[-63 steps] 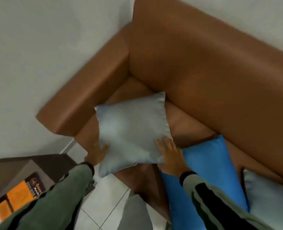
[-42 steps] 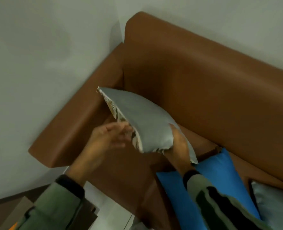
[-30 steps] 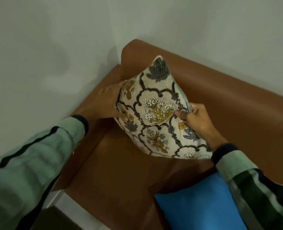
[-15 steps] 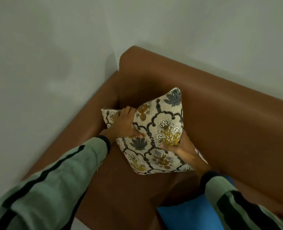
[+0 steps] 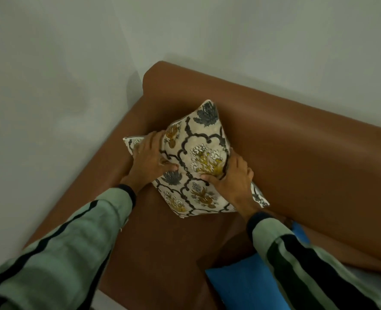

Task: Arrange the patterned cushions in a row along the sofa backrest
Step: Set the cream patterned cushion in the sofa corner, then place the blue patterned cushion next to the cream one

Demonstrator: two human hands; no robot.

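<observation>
A cream cushion [image 5: 204, 139] with a dark lattice and yellow flower pattern stands on one corner in the sofa's left corner, leaning against the brown backrest [image 5: 296, 153]. My left hand [image 5: 150, 161] lies flat on its left side with fingers spread. On the cushion's lower right edge, my right hand [image 5: 232, 180] grips with the thumb across the patterned face. A plain blue cushion [image 5: 245, 285] lies flat on the seat at the lower right, partly under my right sleeve.
The brown armrest [image 5: 109, 175] runs down the left side against a pale wall. The brown seat [image 5: 162, 253] stretches between the armrest and the blue cushion. A strip of pale grey fabric [image 5: 368, 278] shows at the far right, below the backrest.
The cushion was lifted off the seat, flipped from its grey back to the patterned face, and brought down into the corner against the backrest. Both hands moved with it.
</observation>
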